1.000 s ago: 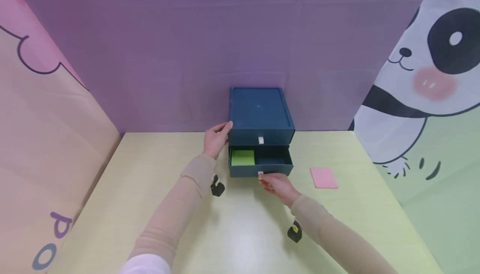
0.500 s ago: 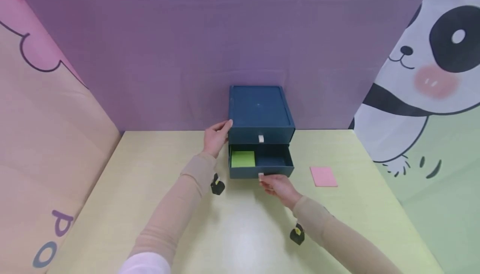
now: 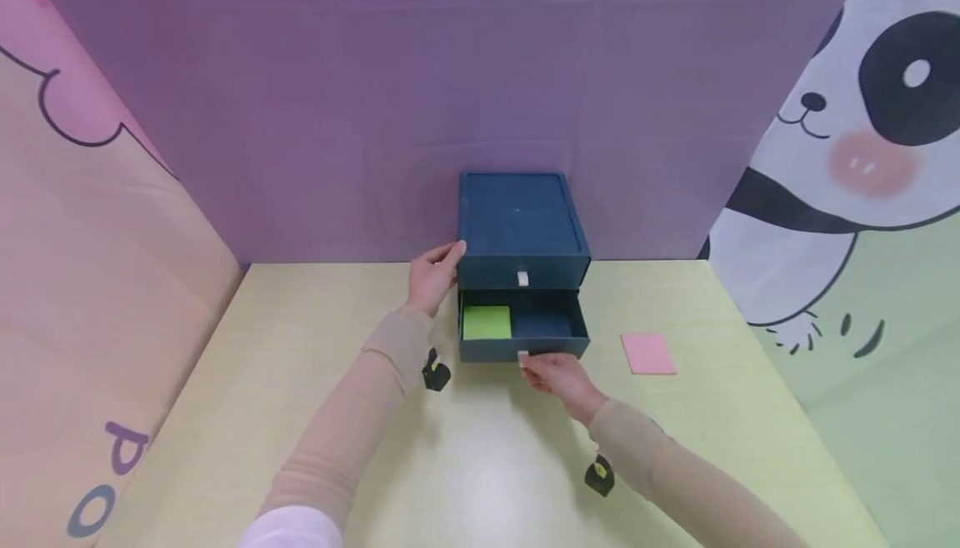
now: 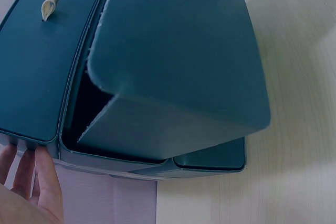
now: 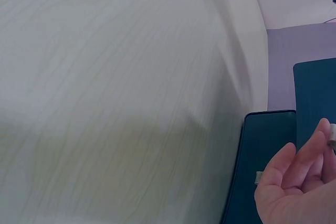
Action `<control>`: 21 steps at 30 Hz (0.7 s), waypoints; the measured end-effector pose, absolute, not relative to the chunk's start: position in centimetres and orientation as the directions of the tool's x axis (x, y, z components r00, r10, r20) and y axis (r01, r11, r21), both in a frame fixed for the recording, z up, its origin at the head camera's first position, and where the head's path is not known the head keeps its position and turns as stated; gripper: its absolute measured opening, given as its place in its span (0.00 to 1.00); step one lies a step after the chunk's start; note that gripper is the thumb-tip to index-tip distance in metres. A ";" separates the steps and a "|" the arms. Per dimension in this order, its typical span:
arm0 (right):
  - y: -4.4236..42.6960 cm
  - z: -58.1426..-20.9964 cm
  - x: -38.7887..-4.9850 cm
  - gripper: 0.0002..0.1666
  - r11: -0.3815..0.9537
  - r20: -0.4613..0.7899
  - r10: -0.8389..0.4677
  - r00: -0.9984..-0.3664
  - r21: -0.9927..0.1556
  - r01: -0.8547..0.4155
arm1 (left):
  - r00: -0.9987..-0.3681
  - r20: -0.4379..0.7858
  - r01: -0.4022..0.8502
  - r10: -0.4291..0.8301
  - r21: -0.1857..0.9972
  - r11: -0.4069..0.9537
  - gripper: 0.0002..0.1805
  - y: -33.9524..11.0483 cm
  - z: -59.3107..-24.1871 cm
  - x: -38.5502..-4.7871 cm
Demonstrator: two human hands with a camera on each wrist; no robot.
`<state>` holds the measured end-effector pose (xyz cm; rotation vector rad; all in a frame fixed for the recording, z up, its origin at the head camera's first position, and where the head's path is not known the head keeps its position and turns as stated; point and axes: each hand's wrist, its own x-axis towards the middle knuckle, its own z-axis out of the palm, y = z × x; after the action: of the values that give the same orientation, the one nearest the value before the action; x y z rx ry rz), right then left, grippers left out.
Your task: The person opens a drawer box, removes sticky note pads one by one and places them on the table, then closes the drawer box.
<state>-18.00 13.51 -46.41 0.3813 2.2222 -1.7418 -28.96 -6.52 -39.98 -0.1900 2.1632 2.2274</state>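
A dark blue drawer cabinet (image 3: 517,215) stands against the back wall, with a lower drawer (image 3: 480,351) pulled out. Inside that drawer, a green square pad (image 3: 487,323) lies on the left side. My right hand (image 3: 564,383) pinches the drawer's pale pull tab (image 3: 522,356); in the right wrist view, the fingers of this hand (image 5: 302,184) meet the tab (image 5: 333,136). My left hand (image 3: 432,281) rests on the cabinet's front left edge. Seen from the left wrist, this hand (image 4: 34,195) touches the cabinet's side with extended fingers, beside the protruding drawer (image 4: 178,40).
A pink square pad (image 3: 648,354) lies on the table (image 3: 300,381), right of the cabinet. Black objects with yellow marks show beside each wrist. The left wrist view shows another drawer front (image 4: 212,156) below the protruding one. A purple sheet (image 3: 337,115) hangs behind.
The lower drawer has come slightly further out toward me, with my right hand moving along at its tab. The green pad has moved with it. My left hand keeps its place.
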 end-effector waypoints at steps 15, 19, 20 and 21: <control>13.8 -46.5 -17.5 0.21 0.230 -0.370 0.007 -0.929 -0.904 0.362 | -0.992 -0.104 -0.102 -0.066 0.994 -0.041 0.25 -6.5 -39.9 -29.1; 13.7 -46.5 -17.3 0.21 0.247 -0.373 0.009 -0.928 -0.898 0.364 | -0.992 -0.106 -0.104 -0.070 0.994 -0.040 0.25 -6.5 -40.0 -29.1; 13.7 -46.5 -17.2 0.22 0.250 -0.375 0.011 -0.927 -0.897 0.366 | -0.992 -0.106 -0.104 -0.069 0.994 -0.038 0.25 -6.5 -40.0 -29.1; 13.7 -46.5 -17.2 0.22 0.256 -0.375 0.012 -0.927 -0.895 0.366 | -0.992 -0.104 -0.102 -0.069 0.994 -0.036 0.25 -6.5 -40.1 -29.1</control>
<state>-17.18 13.73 -46.49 0.3485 2.2388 -1.7197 -29.10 -6.49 -40.05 -0.1924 2.1650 2.2363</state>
